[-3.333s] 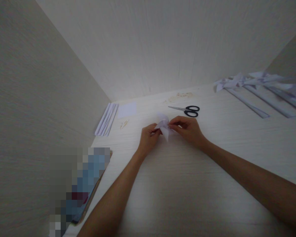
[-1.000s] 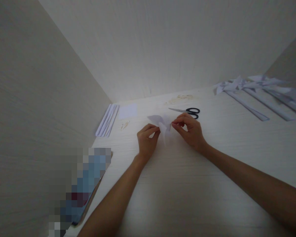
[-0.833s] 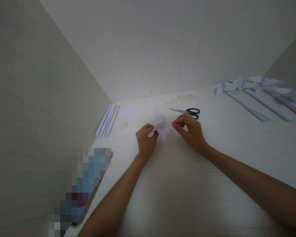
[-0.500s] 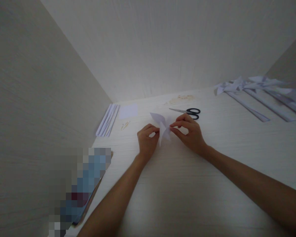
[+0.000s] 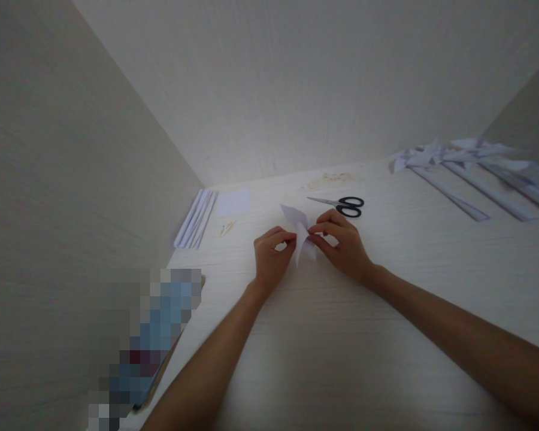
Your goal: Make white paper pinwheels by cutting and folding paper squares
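Observation:
A small white folded paper piece (image 5: pixel 300 230) with pointed flaps is held just above the pale table (image 5: pixel 323 335) between both hands. My left hand (image 5: pixel 270 258) pinches its left side with thumb and forefinger. My right hand (image 5: pixel 341 244) pinches its right side the same way. The paper's flaps stick up and down between the fingertips. Black-handled scissors (image 5: pixel 344 205) lie shut on the table just behind my right hand.
Rolled white paper sticks (image 5: pixel 196 218) lie by the left wall, with a white paper square (image 5: pixel 233 202) and small pale bits (image 5: pixel 227 228) beside them. Several paper pinwheels on sticks (image 5: pixel 471 173) lie at the far right. A blurred-out flat object (image 5: pixel 148 335) sits at the table's front left.
The paper piece has turned and shifted between my fingertips, its flaps changing shape. Both hands have stayed in nearly the same spot and drawn slightly closer together.

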`<state>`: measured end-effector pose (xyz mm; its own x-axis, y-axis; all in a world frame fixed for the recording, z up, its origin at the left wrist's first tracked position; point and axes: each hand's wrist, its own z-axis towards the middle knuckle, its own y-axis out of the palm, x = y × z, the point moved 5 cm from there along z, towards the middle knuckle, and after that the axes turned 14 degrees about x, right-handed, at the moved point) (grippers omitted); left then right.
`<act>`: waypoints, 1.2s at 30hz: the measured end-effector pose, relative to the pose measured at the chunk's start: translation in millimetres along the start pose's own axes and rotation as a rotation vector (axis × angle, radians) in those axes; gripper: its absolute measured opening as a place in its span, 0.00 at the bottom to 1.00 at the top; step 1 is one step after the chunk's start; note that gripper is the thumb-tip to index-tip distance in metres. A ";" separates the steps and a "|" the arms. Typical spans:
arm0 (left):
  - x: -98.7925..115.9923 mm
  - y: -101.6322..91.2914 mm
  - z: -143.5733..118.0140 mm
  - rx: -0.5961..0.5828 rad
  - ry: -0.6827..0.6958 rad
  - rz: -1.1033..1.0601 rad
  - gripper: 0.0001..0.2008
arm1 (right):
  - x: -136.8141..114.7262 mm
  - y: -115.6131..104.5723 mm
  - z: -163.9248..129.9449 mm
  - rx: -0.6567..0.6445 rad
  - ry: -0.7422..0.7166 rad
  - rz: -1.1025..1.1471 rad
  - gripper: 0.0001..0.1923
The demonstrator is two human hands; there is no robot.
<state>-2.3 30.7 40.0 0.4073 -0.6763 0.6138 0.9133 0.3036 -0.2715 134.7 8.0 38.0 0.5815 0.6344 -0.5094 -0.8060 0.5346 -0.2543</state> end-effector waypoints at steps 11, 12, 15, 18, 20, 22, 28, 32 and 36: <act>-1.7 1.1 1.3 -0.003 -0.029 -0.004 0.03 | 3.7 -4.4 3.4 0.063 0.067 0.025 0.02; -1.8 1.1 1.2 -0.006 -0.031 -0.005 0.03 | 3.6 -4.6 3.4 0.065 0.065 0.023 0.02; -3.0 0.9 1.1 -0.008 -0.053 -0.008 0.02 | 3.3 -5.6 3.6 0.079 0.061 0.027 0.02; -4.9 0.4 1.1 -0.007 -0.088 -0.009 0.03 | 3.2 -6.5 3.9 0.090 0.067 0.023 0.02; -7.2 -0.1 1.5 -0.006 -0.110 -0.007 0.04 | 3.3 -7.1 3.9 0.099 0.070 0.010 0.02; -11.1 -1.7 2.3 0.007 -0.132 0.007 0.06 | 3.7 -8.0 3.7 0.117 0.072 -0.004 0.02; -31.6 -13.2 4.1 0.122 -0.206 0.124 0.11 | 5.1 -7.6 2.9 0.130 0.091 -0.003 0.02; -52.7 -18.9 7.0 0.200 -0.326 0.199 0.09 | 5.6 -7.1 3.2 0.135 0.102 -0.001 0.02; -79.3 -30.9 35.0 0.253 -0.380 0.321 0.11 | 9.5 -6.3 3.6 0.143 0.127 0.014 0.03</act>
<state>-62.9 98.4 25.6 0.5927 -0.2479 0.7664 0.6952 0.6379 -0.3313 145.7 12.6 37.7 0.5440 0.5718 -0.6141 -0.7847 0.6058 -0.1312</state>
